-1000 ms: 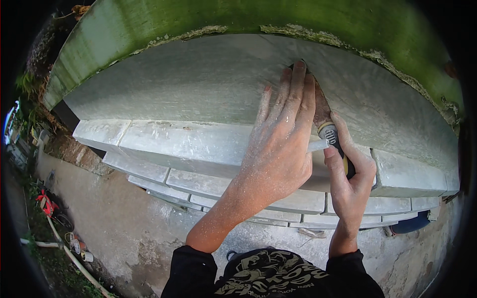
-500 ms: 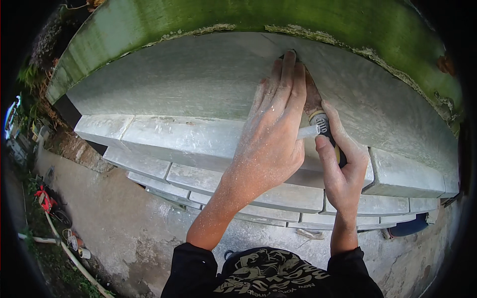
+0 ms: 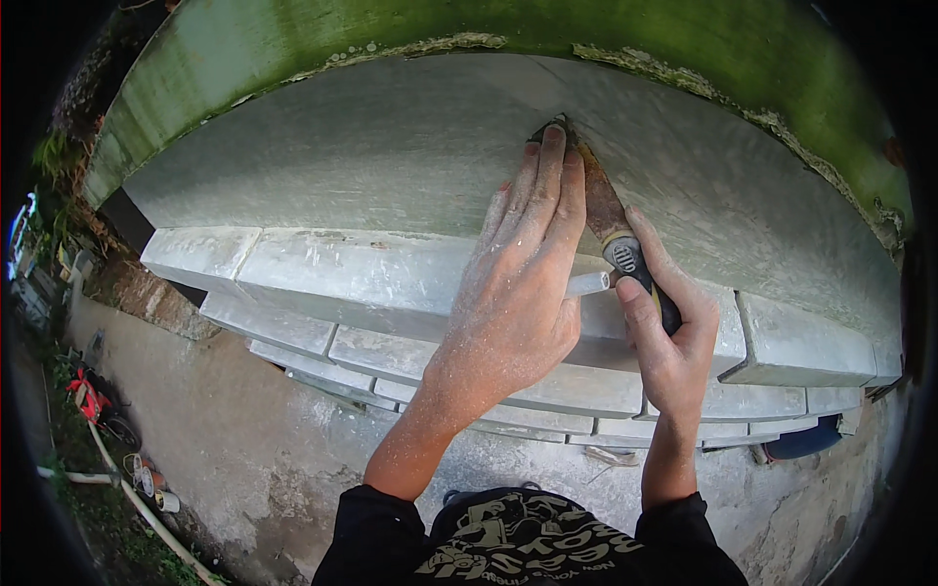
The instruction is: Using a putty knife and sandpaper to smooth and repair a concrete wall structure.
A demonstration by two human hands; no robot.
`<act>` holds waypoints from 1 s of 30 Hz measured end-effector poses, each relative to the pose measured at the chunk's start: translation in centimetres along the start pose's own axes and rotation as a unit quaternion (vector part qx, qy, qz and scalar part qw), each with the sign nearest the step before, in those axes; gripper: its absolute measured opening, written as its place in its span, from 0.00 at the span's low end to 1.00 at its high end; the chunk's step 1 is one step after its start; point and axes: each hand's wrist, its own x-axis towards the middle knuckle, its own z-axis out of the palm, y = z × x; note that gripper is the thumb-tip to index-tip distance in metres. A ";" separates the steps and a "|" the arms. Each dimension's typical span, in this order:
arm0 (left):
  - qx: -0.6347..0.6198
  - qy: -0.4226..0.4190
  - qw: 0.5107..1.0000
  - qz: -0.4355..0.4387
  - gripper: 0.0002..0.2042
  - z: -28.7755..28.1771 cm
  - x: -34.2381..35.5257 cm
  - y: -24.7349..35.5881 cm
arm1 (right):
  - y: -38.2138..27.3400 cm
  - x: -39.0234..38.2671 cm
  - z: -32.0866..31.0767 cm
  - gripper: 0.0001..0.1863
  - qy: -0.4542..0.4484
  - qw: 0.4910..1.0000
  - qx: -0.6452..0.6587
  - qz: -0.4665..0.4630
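My right hand (image 3: 676,327) is closed around the black and yellow handle of a scraper (image 3: 601,200) with a rusty brown blade. The blade slants up and to the left across the smooth grey sloping surface (image 3: 342,156). My left hand (image 3: 513,283), dusted with white powder, lies with its fingers stretched out over the blade's far end. That end is partly hidden, and a dark edge shows past the fingertips. A short white tube-like stick (image 3: 588,284) pokes out beside my left hand, towards the handle; what holds it is hidden.
A mossy green curved band with a crumbling edge (image 3: 674,73) bounds the far side. Pale blocks (image 3: 342,273) step down below the slope. Concrete ground (image 3: 244,420) lies beneath, with a red and black motorbike (image 3: 93,400) and a pale pipe (image 3: 147,513) at the left.
Both hands and the scraper have shifted slightly left and nearer to me along the grey surface. More of the rusty blade now shows beside my left fingers.
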 end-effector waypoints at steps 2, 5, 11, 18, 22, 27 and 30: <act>-0.013 0.004 1.000 -0.001 0.42 -0.1 -0.1 0.2 | -0.4 -0.2 -0.3 0.26 -0.032 0.998 0.032 0.039; -0.016 0.006 1.000 0.000 0.42 -0.5 -0.4 0.1 | -2.0 0.1 -0.6 0.25 -0.068 0.987 0.051 0.138; 0.016 0.000 1.000 0.006 0.42 -0.5 -0.3 -0.2 | -0.4 0.3 0.2 0.24 -0.034 0.999 0.011 0.010; 0.025 0.002 1.000 0.007 0.41 -1.3 0.1 -0.6 | -2.6 1.1 0.3 0.24 -0.055 0.995 0.012 0.076; 0.007 -0.003 1.000 0.010 0.40 -1.1 0.0 -0.2 | -1.4 0.6 0.8 0.24 -0.028 0.999 0.017 0.034; 0.029 0.035 0.999 0.004 0.40 -1.2 0.3 -0.8 | -1.7 1.4 1.9 0.24 -0.017 1.000 -0.002 -0.012; 0.022 0.020 1.000 0.002 0.40 -1.1 0.1 -0.6 | -1.7 0.5 1.0 0.24 -0.022 1.000 0.001 0.015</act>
